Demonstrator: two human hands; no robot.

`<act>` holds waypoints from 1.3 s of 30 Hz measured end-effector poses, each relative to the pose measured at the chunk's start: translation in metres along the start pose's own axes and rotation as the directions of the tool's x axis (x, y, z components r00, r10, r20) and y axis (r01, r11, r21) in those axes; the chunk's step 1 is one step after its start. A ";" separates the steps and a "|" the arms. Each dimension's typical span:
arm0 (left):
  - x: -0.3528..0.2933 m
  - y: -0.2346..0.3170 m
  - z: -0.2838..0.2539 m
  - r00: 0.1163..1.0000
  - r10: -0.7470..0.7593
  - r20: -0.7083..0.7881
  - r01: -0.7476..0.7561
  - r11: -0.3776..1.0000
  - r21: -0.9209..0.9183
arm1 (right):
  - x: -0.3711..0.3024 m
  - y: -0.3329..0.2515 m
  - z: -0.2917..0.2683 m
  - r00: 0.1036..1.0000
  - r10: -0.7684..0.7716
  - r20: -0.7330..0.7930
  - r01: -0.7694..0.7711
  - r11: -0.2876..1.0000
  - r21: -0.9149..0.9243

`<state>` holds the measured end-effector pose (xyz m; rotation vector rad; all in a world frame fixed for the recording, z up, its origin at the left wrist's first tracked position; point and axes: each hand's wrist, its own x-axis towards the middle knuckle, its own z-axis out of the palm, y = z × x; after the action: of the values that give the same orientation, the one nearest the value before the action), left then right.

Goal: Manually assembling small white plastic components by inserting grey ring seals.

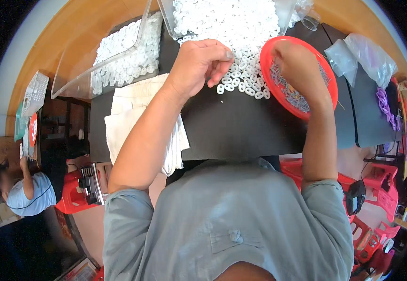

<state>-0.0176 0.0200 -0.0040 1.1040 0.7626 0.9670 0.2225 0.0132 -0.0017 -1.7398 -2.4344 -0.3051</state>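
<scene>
My left hand (200, 65) hovers over the table with its fingers curled and thumb and forefinger pinched together. Whatever is between those fingertips is too small to make out. Just beside it lie loose white oval pieces with two holes each (242, 83), spilling toward me from a big white heap. On the right, my right hand (296, 63) reaches down into a red oval bowl (333, 89). Small grey screws or pins (295, 99) fill that bowl, with a few yellowish ones among them. My right fingers are bent together at the bowl's far left; their tips are mostly hidden.
Clear bins (165, 18) of white pieces stand at the back and far left. A folded cream cloth (123, 119) lies on the dark table (241, 131). Plastic bags (372, 56) and purple cord (385, 107) are at the right. Another person (30, 192) sits far left.
</scene>
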 end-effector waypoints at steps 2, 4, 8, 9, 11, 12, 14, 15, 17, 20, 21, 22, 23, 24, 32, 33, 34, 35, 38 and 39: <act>0.002 0.001 0.001 0.999 -0.041 0.026 0.041 0.999 0.004 | 0.002 -0.019 -0.009 0.927 0.022 -0.374 0.265 0.668 0.696; 0.001 0.004 0.002 0.998 -0.055 0.035 0.055 0.998 0.010 | 0.003 -0.043 -0.012 0.945 0.006 -0.326 0.286 0.466 0.838; 0.001 0.000 -0.001 0.996 -0.045 0.079 0.048 0.998 -0.031 | 0.003 -0.051 -0.014 0.981 0.000 -0.194 0.187 0.263 0.947; 0.002 0.001 0.000 0.997 -0.025 0.079 0.029 0.998 -0.058 | 0.003 -0.051 -0.015 0.994 0.005 -0.109 0.106 0.193 0.975; -0.002 0.005 0.001 0.996 -0.050 0.076 0.054 0.998 -0.045 | 0.002 -0.061 -0.013 0.990 0.092 -0.106 0.099 0.074 0.992; -0.003 0.006 0.001 0.996 -0.045 0.080 0.048 0.998 -0.039 | 0.003 -0.061 -0.014 0.994 0.059 -0.092 0.094 -0.038 0.995; -0.004 0.007 -0.001 0.994 -0.045 0.097 0.050 0.998 -0.040 | 0.003 -0.058 -0.011 0.992 -0.035 -0.118 0.107 -0.220 0.970; -0.003 0.007 0.000 0.994 -0.046 0.097 0.050 0.998 -0.037 | 0.003 -0.057 -0.010 0.992 -0.034 -0.120 0.109 -0.222 0.969; -0.003 0.008 0.002 0.992 -0.064 0.111 0.075 0.993 -0.094 | 0.003 -0.057 -0.008 0.992 -0.032 -0.119 0.106 -0.262 0.959; -0.004 0.009 -0.001 0.980 -0.083 0.179 0.108 0.984 -0.138 | 0.002 -0.056 -0.013 0.998 0.004 -0.063 0.063 -0.097 0.993; -0.005 0.010 -0.002 0.981 -0.085 0.173 0.109 0.985 -0.134 | 0.002 -0.058 -0.014 0.998 0.001 -0.064 0.064 -0.104 0.993; -0.007 0.012 -0.002 0.984 -0.088 0.152 0.107 0.987 -0.119 | 0.001 -0.060 -0.015 0.998 0.018 -0.065 0.067 -0.099 0.993; -0.006 0.013 -0.002 0.987 -0.087 0.135 0.102 0.989 -0.105 | 0.002 -0.060 -0.016 0.997 0.037 -0.068 0.071 -0.088 0.994; -0.005 0.016 -0.002 0.987 -0.085 0.134 0.100 0.990 -0.104 | 0.003 -0.060 -0.013 0.997 0.036 -0.071 0.074 -0.089 0.993; 0.006 0.004 -0.025 0.986 0.166 -0.034 -0.056 0.508 0.860 | 0.000 -0.047 -0.010 0.985 0.170 -0.001 -0.009 0.056 0.998; 0.007 -0.002 -0.025 0.986 0.164 0.023 -0.087 0.397 0.914 | 0.000 -0.046 -0.009 0.988 0.154 0.014 -0.022 0.050 0.998; 0.009 -0.007 -0.024 0.985 0.163 0.059 -0.107 0.304 0.947 | 0.000 -0.046 -0.008 0.988 0.152 0.011 -0.019 0.052 0.998; 0.010 -0.011 -0.023 0.985 0.164 0.060 -0.108 0.305 0.946 | 0.000 -0.046 -0.006 0.990 0.143 0.016 -0.027 0.076 0.997; 0.012 -0.016 -0.021 0.994 0.091 0.061 -0.084 0.269 0.960 | 0.001 -0.047 0.000 0.989 0.147 0.005 -0.014 0.065 0.998; 0.012 -0.017 -0.022 0.994 0.092 0.061 -0.084 0.269 0.960 | 0.001 -0.047 0.002 0.987 0.158 -0.012 0.007 0.028 1.000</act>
<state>-0.0279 0.0368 -0.0270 2.2588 1.3968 0.4913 0.1780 0.0001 -0.0071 -0.9720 -1.4808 1.1077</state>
